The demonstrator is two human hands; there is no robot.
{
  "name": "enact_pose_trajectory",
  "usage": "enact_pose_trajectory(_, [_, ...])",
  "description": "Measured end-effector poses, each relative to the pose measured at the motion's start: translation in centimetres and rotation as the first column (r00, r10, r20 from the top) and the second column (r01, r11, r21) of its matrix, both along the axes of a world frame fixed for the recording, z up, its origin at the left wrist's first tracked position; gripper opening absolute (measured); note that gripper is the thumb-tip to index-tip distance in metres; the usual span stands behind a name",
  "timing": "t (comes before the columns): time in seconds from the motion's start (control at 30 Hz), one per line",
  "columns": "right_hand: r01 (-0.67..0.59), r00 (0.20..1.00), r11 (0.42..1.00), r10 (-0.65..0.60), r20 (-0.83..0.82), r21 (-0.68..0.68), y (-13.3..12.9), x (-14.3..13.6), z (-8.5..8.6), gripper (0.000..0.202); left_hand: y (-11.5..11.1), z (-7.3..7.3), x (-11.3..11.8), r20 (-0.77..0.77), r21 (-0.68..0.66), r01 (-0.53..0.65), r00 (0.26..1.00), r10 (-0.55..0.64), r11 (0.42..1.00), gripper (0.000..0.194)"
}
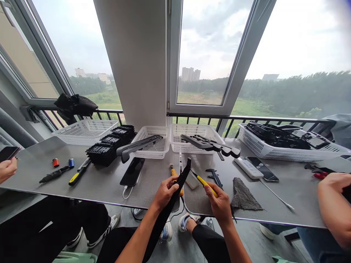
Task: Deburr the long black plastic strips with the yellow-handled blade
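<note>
My left hand [165, 194] is closed around a long black plastic part [187, 169], its narrow end tilted up and away from me. In my right hand [220, 204] is a yellow utility knife [206, 184], its tip pointing left towards the part; whether it touches the part I cannot tell. Beneath them on the table lie a pale rectangular block [192, 182] and a yellow-orange pen-like tool [173, 171], partly hidden by my left hand. A dark caliper [215, 178] and a grey cloth [245, 195] are right of the knife.
White baskets [142, 132] line the back; long dark parts [211, 144] lie across two. Stacked black parts [102, 151], a phone [132, 171] and another knife [78, 176] are leftward. A filled basket [263, 151] is right. Other people's hands [7, 170] appear at both sides.
</note>
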State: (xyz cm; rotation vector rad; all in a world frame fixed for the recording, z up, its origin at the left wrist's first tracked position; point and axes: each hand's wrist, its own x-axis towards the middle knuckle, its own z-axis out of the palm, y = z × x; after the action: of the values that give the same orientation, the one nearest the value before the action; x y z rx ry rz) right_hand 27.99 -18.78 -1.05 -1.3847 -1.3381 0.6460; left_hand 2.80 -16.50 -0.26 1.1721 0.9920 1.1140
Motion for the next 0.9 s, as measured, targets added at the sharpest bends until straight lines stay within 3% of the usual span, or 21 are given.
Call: enact_pose_trajectory(0.9, [0.006,1.0,1.0,-0.006,-0.024,-0.013,-0.2,0.07,0.03,0.059,-0.04,-0.11,0.06,-0.032,0.007,0.012,0.999,-0.011,1.0,0.057])
